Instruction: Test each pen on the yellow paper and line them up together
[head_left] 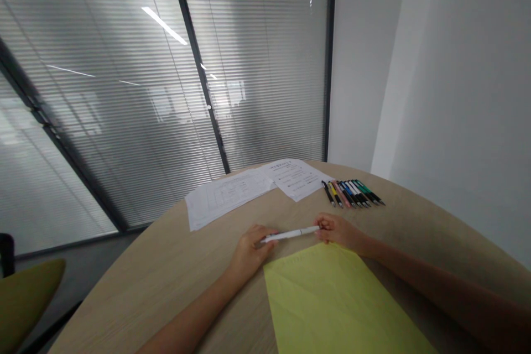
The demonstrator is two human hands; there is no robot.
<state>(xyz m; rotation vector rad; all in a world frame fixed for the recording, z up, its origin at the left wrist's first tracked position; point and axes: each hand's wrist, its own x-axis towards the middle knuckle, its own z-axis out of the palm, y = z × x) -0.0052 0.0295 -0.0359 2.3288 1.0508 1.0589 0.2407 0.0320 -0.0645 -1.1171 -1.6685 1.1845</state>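
two bare hands (293, 235) grip a slim glossy white pen (290, 234)

Two printed sheets (253, 191) are being left overlapped near the far edge of the round wooden bench (418, 215), and a row of multicoloured pens (352, 193) is being kept just beside them. A yellow sheet (327, 298) is being laid flat at the near edge. Slatted blinds (124, 121) are being shown behind glass beyond the far edge, and an olive chair seat (29, 298) is being seen past the left edge.
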